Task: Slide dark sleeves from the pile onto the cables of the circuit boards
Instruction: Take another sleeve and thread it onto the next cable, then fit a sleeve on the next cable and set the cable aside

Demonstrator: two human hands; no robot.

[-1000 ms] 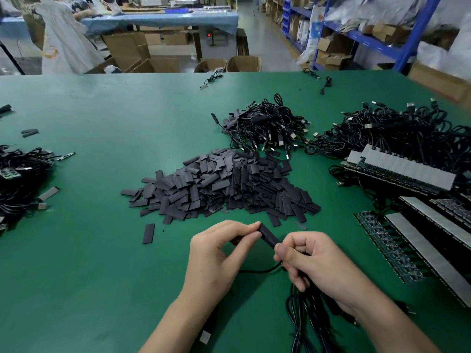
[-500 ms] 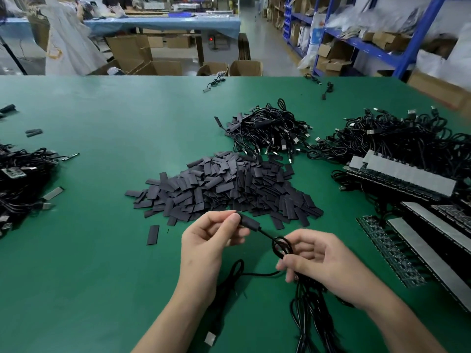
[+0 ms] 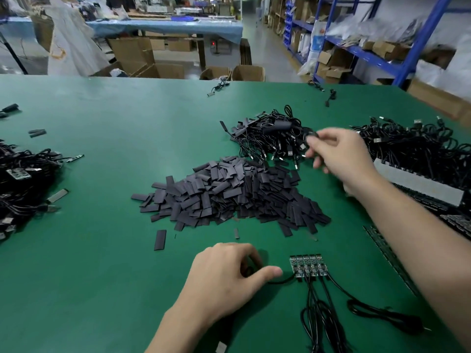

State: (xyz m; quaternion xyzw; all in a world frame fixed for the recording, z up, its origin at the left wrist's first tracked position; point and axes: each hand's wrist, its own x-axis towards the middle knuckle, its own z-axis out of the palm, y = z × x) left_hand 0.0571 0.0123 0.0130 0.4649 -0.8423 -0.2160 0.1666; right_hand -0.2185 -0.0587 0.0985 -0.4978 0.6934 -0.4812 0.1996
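The sleeve pile (image 3: 229,194) lies mid-frame, just above the left hand (image 3: 224,278) gripping a board cable (image 3: 283,281) and lower-left of the right hand (image 3: 341,156) pinching a dark cable (image 3: 312,135).

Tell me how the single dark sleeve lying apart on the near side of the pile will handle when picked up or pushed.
The lone sleeve lies flat on the green mat, so it is probably thin, light and floppy. Being flat, it should slide rather than roll when pushed. Its low edges may make pinching it up fiddly.
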